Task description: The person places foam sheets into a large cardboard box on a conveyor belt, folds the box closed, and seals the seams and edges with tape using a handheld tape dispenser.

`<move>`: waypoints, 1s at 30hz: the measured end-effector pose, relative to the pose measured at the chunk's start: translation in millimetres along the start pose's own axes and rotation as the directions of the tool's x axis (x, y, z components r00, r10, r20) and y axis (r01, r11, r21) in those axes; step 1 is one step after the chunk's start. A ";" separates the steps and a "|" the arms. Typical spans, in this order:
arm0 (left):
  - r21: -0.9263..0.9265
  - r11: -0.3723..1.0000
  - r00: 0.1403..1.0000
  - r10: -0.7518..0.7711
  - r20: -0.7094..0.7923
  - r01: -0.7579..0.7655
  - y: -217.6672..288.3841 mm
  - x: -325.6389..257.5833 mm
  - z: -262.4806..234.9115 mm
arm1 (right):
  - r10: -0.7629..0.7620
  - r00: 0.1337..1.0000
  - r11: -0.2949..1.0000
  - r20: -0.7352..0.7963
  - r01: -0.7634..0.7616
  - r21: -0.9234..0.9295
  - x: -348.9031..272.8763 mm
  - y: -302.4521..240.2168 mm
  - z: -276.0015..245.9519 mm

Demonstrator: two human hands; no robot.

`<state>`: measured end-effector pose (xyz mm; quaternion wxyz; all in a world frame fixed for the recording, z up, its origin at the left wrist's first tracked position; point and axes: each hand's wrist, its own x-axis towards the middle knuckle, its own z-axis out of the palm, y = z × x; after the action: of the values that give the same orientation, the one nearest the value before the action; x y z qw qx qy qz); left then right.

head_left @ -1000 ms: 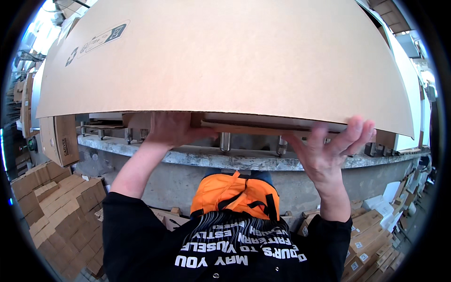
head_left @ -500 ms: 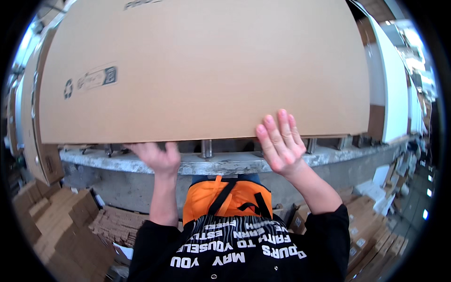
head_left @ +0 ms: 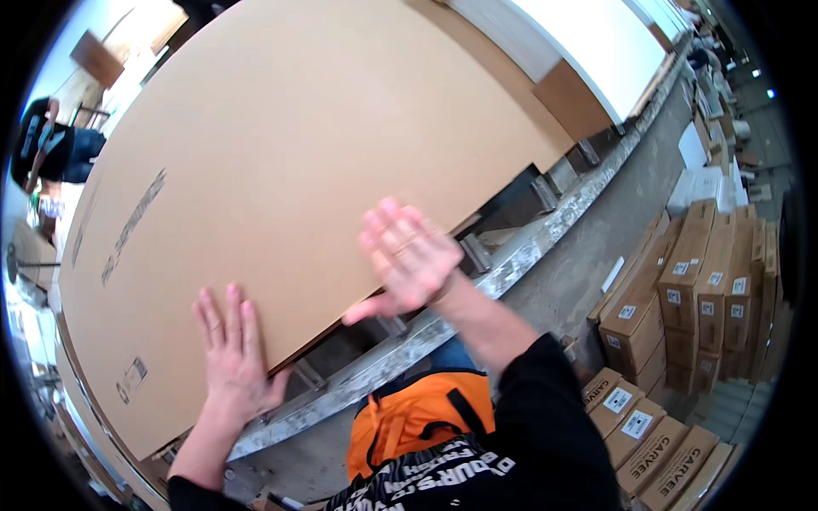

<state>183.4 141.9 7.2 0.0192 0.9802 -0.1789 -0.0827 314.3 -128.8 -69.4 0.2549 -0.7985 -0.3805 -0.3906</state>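
Note:
A very large, flat brown cardboard box (head_left: 298, 170) with dark print lies over the metal rollers (head_left: 545, 194) of a conveyor. Across its near edge rests my left hand (head_left: 232, 362), fingers stretched over the top and thumb by the edge. My right hand (head_left: 409, 255), a little smeared by motion, is further right at the same edge. Its fingers point over the cardboard and its thumb sticks out to the left; whether the palm presses on the box I cannot tell. Neither hand grips anything.
The conveyor's worn grey side rail (head_left: 520, 255) runs between me and the box. White panels (head_left: 588, 51) with brown cardboard follow on the line at upper right. Stacked long cartons (head_left: 673, 289) stand on the floor at right. Another person (head_left: 55, 145) stands at far left.
My view has turned to the right, so the box edge now slants. My left hand has come from under the edge onto the top face. The right hand still lies over the edge.

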 end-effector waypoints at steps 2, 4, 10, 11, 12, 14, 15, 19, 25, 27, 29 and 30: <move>0.018 0.998 0.984 0.055 0.168 -0.059 15.6 33.0 -29.7 | 0.114 0.988 0.988 -0.105 -0.101 0.114 0.4 -5.3 4.1; 0.028 0.990 0.989 0.138 0.057 -0.140 36.9 81.9 -14.0 | 0.080 0.983 0.978 -0.166 -0.045 0.204 -8.4 7.4 -1.9; -0.004 0.990 0.985 0.140 -0.100 -0.142 40.2 68.5 -0.2 | 0.906 0.317 0.417 -0.281 -0.784 0.460 -64.9 155.2 -45.8; -0.010 0.986 0.983 0.164 -0.077 -0.166 39.5 69.4 -2.9 | 0.961 0.263 0.274 -0.085 -0.864 0.422 -60.2 196.7 -45.9; -0.007 0.984 0.980 0.178 -0.088 -0.179 39.5 75.3 -4.9 | 0.849 0.498 0.456 0.178 -0.860 0.230 -54.7 238.9 -38.3; -0.009 0.983 0.978 0.184 -0.096 -0.185 36.6 79.4 -7.4 | 0.676 0.263 0.468 0.689 -0.874 -0.126 -5.0 278.2 -27.5; -0.017 0.984 0.980 0.175 -0.096 -0.177 36.2 77.2 -6.8 | 0.523 0.080 0.481 0.848 -0.849 -0.217 10.0 291.7 -17.4; -0.048 0.997 0.996 0.053 -0.074 -0.056 44.4 67.3 -12.6 | 0.693 0.436 0.371 0.575 -0.898 0.234 -25.5 229.3 -44.8; -0.110 0.987 0.979 0.096 -0.178 -0.117 51.8 73.0 -17.3 | 0.828 0.304 -0.087 0.471 -0.760 0.644 -43.9 42.0 -204.2; -0.100 0.991 0.969 0.063 -0.239 -0.089 44.3 64.9 -3.9 | 0.666 0.617 0.437 0.418 -0.778 0.451 39.1 21.6 -169.7; -0.105 0.992 0.961 0.037 -0.275 -0.068 38.1 58.8 1.5 | 0.408 0.819 0.886 0.404 -0.462 0.041 137.4 -8.6 -122.5; -0.108 0.991 0.952 0.048 -0.302 -0.084 39.1 57.9 2.0 | 0.357 0.770 0.931 0.529 -0.337 -0.139 179.7 -17.9 -97.0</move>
<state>222.8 84.9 -1.1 0.1074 0.9720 -0.2013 0.0564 331.0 -113.3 134.4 0.1893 -0.9370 -0.2760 -0.0998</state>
